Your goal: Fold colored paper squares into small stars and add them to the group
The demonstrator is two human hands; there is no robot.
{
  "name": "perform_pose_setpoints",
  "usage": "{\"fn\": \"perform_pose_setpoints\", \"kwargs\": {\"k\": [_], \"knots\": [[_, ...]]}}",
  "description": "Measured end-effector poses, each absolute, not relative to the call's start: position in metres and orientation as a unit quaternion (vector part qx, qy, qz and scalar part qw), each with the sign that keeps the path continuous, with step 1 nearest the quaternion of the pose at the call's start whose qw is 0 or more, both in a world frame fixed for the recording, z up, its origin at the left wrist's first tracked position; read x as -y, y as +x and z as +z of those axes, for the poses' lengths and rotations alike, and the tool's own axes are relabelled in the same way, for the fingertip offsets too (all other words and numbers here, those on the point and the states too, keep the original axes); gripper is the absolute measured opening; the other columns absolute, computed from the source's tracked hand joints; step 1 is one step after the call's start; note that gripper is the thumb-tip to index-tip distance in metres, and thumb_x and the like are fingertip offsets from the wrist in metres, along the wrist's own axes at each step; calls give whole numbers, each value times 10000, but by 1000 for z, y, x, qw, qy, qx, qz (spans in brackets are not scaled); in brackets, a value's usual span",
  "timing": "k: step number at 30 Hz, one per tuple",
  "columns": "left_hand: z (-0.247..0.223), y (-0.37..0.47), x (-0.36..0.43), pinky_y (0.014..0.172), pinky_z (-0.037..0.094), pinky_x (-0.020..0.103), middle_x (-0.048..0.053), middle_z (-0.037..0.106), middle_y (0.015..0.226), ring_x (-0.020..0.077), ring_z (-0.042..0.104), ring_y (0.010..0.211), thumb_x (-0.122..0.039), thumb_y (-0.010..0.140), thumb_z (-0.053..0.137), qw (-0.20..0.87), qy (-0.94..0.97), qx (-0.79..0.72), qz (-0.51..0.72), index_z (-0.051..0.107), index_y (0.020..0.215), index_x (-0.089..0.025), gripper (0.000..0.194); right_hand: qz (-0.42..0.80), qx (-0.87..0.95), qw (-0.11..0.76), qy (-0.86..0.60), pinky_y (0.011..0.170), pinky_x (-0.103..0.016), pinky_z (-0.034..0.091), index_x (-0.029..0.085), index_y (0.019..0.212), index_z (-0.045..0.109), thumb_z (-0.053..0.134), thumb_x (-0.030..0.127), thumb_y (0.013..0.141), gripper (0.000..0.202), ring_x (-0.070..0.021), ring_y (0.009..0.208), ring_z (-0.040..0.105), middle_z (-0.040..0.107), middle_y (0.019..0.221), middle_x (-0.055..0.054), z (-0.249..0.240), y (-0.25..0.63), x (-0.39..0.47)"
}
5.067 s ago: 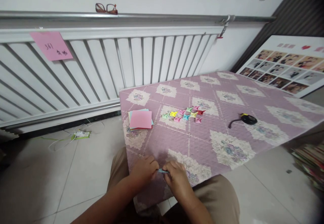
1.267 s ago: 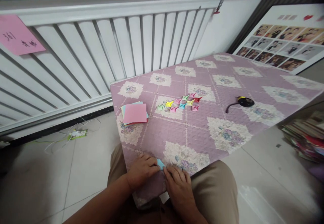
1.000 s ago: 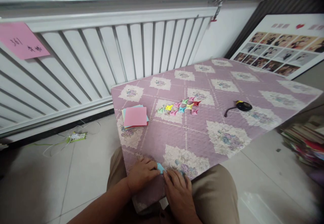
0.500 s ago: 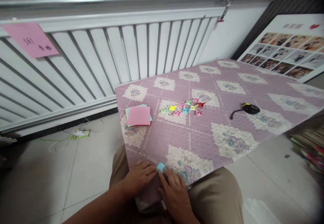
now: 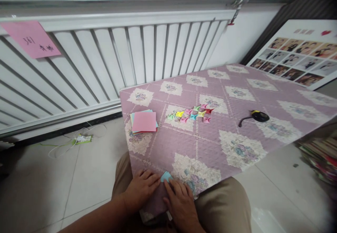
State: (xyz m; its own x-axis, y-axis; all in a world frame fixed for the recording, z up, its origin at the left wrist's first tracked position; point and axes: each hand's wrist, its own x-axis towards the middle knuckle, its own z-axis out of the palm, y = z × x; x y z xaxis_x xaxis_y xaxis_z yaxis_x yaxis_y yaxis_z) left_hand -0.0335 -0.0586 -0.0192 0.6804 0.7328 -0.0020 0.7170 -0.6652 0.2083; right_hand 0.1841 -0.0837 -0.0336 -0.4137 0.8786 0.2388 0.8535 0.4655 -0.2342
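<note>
Left hand (image 5: 142, 188), flat, and right hand (image 5: 181, 200), fingers extended, press small folded light-blue paper (image 5: 166, 177). Both rest on purple floral tablecloth (image 5: 207, 145).

Open cloth (image 5: 168, 147) beyond hands (image 5: 182, 201), then 10 folded papers (image 5: 193, 117)

Soft, dimmish light glints on the floor (image 5: 89, 177); outer edges blur.

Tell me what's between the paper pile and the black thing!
Small colorful folded papers lie between the paper pile and the black thing, in the head view.
</note>
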Motion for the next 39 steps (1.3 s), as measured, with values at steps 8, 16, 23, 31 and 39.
{"fn": "perform_pose_setpoints", "kwargs": {"k": [8, 16, 23, 31, 39], "knots": [[-17, -11, 57, 883, 363, 371, 19, 614, 1082, 218, 489, 1029, -244, 891, 553, 153, 841, -510, 95, 638, 992, -244, 132, 183, 824, 197, -498, 821, -313, 464, 229, 958, 652, 607, 78, 767, 247, -190, 903, 592, 649, 951, -33, -20, 190, 49], [-9, 3, 49, 836, 370, 373, 10, 605, 995, 217, 501, 956, -261, 841, 611, 189, 797, -562, 112, 619, 912, -225, 81, 246, 830, 158, -474, 769, -264, 467, 211, 897, 649, 578, 4, 708, 289, -169, 845, 600, 613, 880, -22, -12, 192, 27], [-16, 2, 44, 824, 383, 351, 15, 607, 1001, 204, 508, 959, -236, 877, 572, 155, 827, -533, 90, 637, 977, -245, 119, 251, 835, 164, -461, 752, -246, 446, 224, 849, 640, 568, 26, 725, 244, -155, 824, 590, 607, 849, -4, -7, 193, 24], [-25, 2, 41, 774, 406, 340, 16, 612, 949, 201, 527, 889, -230, 930, 495, 125, 834, -531, 83, 633, 939, -238, 139, 252, 832, 158, -468, 736, -238, 434, 209, 810, 619, 571, 24, 721, 212, -152, 817, 585, 608, 840, -1, -5, 191, 22], [-25, 3, 38, 778, 419, 325, 22, 601, 956, 192, 527, 888, -233, 922, 500, 140, 830, -533, 86, 624, 931, -214, 125, 233, 838, 155, -468, 698, -225, 433, 209, 779, 609, 581, 30, 727, 188, -143, 776, 587, 600, 810, 4, -5, 190, 21]]}}
